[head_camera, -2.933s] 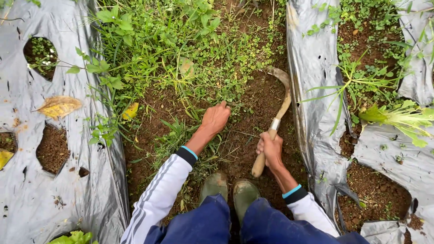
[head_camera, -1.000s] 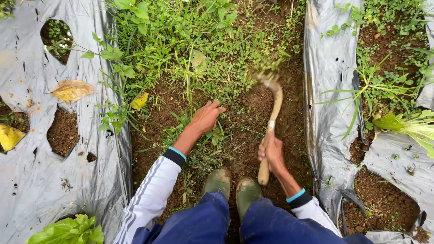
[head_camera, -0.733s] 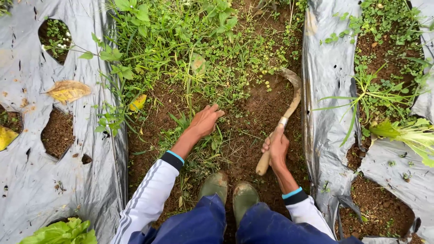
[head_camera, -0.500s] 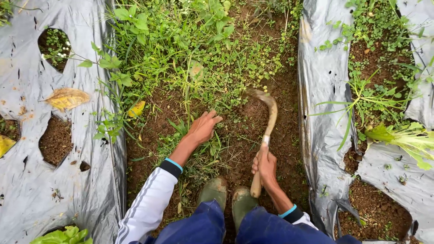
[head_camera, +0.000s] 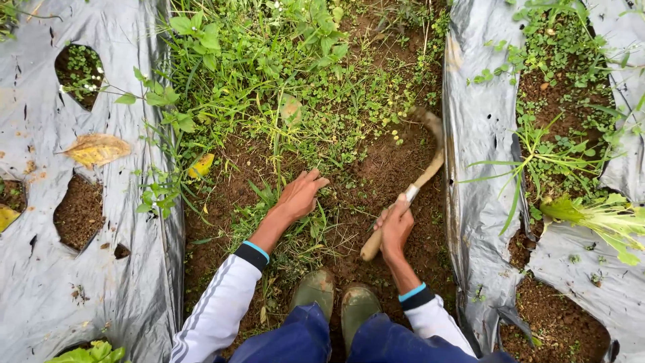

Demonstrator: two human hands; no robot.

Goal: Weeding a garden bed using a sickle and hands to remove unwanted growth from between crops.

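- Presently, the right hand (head_camera: 396, 227) is wrapped tight around the wooden handle of a sickle (head_camera: 410, 195), fingers curled over the shaft, thumb side toward the blade.
- Sickle: pale, worn wooden handle, butt end rounded and pointing near-left toward the boots (head_camera: 336, 306); a short metal collar sits just beyond the grip; the curved blade, soil-caked and motion-blurred, arcs far-right and ends beside the right plastic sheet (head_camera: 480, 134).
- Blade tip lies at the near edge of the weeds (head_camera: 282, 81), over bare brown soil (head_camera: 376, 175); whether it touches the ground cannot be told.
- Left hand (head_camera: 299, 195) lies spread, palm down, fingers fanned toward the far right, pressed on a tuft of grass (head_camera: 275, 202) in the middle of the furrow. It grips nothing that shows.
- Hands are apart, the sickle handle lying between them and slightly right.
- Sleeves: white with grey stripes and a dark cuff on the left arm; white with dark cuff on the right. Blue trousers and two green boots stand at the near edge.
- Left plastic sheet (head_camera: 40, 269) is grey, torn, with round planting holes showing soil; a dry yellow leaf (head_camera: 97, 149) lies on it.
- A leafy green plant (head_camera: 605, 218) grows from the right bed.
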